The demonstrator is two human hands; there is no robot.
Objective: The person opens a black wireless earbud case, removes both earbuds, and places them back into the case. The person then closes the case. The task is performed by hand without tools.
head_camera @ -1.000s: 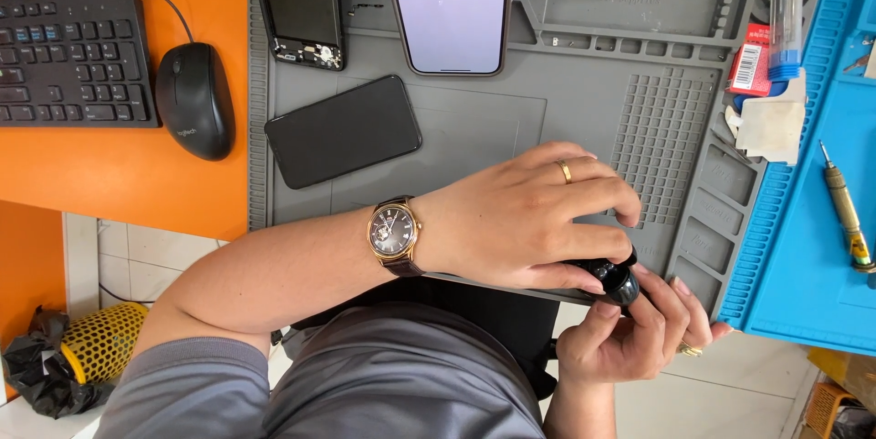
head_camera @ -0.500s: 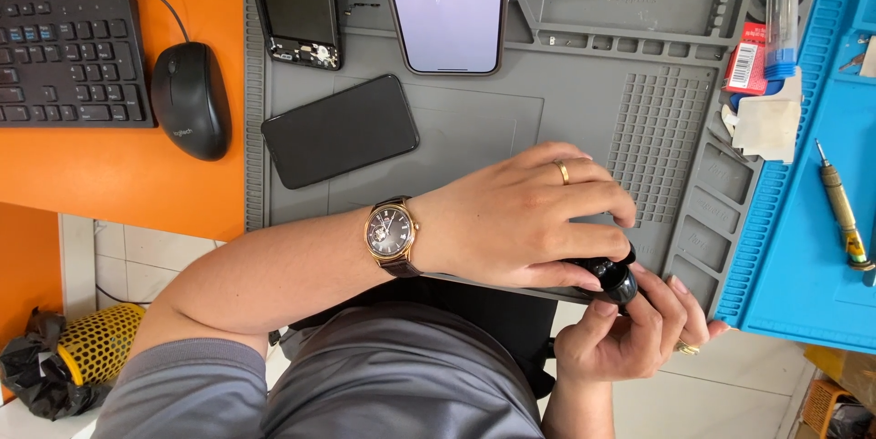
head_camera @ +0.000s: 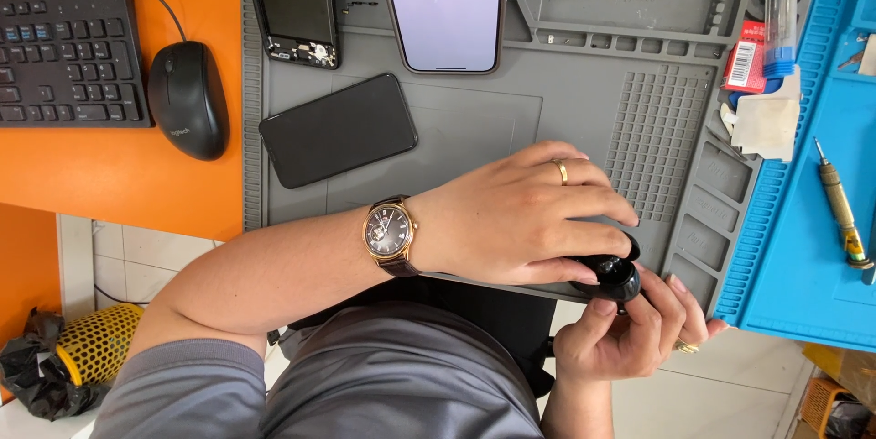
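**Two hands working a small black object at the mat's near edge**

The left hand (head_camera: 525, 215) is reaching across and closing its fingers over a small black object (head_camera: 607, 276) at the near edge of the grey mat (head_camera: 584, 120). The right hand (head_camera: 630, 334) is gripping the same object from below, off the worktop's (head_camera: 119, 183) near edge. A black phone (head_camera: 338, 130) is lying near the mat's left edge.

a: how many phones or phone parts lie on the grey mat (head_camera: 474, 129)?
b: three: a lit screen (head_camera: 444, 5), a dark phone (head_camera: 338, 130), an opened frame (head_camera: 294, 5).
a: and the rest?
b: one mouse (head_camera: 187, 99), one keyboard (head_camera: 66, 60), one screwdriver (head_camera: 841, 204), two hands, one wristwatch (head_camera: 391, 231).
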